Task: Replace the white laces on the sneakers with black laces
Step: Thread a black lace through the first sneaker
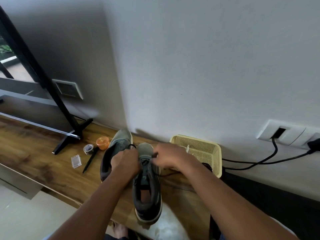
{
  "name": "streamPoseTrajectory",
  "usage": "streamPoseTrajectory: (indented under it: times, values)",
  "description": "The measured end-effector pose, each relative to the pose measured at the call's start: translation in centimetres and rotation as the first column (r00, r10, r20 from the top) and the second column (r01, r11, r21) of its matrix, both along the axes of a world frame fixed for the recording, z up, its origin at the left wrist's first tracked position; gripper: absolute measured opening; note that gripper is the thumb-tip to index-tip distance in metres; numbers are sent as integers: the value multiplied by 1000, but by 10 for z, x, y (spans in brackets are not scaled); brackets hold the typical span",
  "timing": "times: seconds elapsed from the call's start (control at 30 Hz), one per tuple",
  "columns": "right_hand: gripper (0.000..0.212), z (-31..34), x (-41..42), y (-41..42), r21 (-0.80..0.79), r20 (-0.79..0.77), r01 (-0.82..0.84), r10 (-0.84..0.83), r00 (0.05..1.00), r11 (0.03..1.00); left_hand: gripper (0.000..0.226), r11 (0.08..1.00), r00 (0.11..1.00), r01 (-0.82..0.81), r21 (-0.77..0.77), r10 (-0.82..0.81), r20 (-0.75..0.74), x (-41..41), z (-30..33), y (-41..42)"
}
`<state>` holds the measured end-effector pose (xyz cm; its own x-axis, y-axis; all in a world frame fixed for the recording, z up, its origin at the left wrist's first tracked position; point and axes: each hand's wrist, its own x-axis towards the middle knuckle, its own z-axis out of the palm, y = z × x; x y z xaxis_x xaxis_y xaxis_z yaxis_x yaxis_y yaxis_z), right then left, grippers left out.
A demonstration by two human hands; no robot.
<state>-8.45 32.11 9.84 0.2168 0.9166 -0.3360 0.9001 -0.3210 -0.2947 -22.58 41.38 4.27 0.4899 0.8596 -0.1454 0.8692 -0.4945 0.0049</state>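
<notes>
Threading the black lace [156,172] through the near sneaker [147,191]

My left hand [125,161] clasps the shoe's forefoot while my right hand [168,156] pinches the lace by the low eyelets; I judge the next move is crossing upward. The other sneaker [114,149] lies beside it on the wooden surface [34,153], a cream basket [207,149] against the wall.

Clutter on the wooden table [34,153]

An orange container [102,143], tape roll [88,149], black pen [90,161] and clear case [76,161] lie beside a television stand [69,135].
</notes>
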Motion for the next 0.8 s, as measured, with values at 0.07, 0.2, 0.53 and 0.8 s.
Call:
streamPoseTrajectory:
  times: [0.07, 0.2, 0.53, 0.8]
  values:
    - [48, -14, -16, 1, -53, 86, -39, 44, 995, 998, 26, 1000, 1000, 7, 10, -7, 29, 0, -2, 1]
    - [41, -31, -35, -2, 1, 126, -36, 36, 991, 999, 19, 999, 993, -5, -53, 12, 118, -3, -2, 10]
    - [15, -41, -41, -1, 26, 67, 2, -3, 998, 1000, 13, 985, 925, 34, -171, 34, 379, -4, 21, 13]
    - [33, -35, -34, 3, -8, 56, 3, -3, 998, 1000, 6, 988, 933, 8, -152, 47, 358, -18, 43, 16]
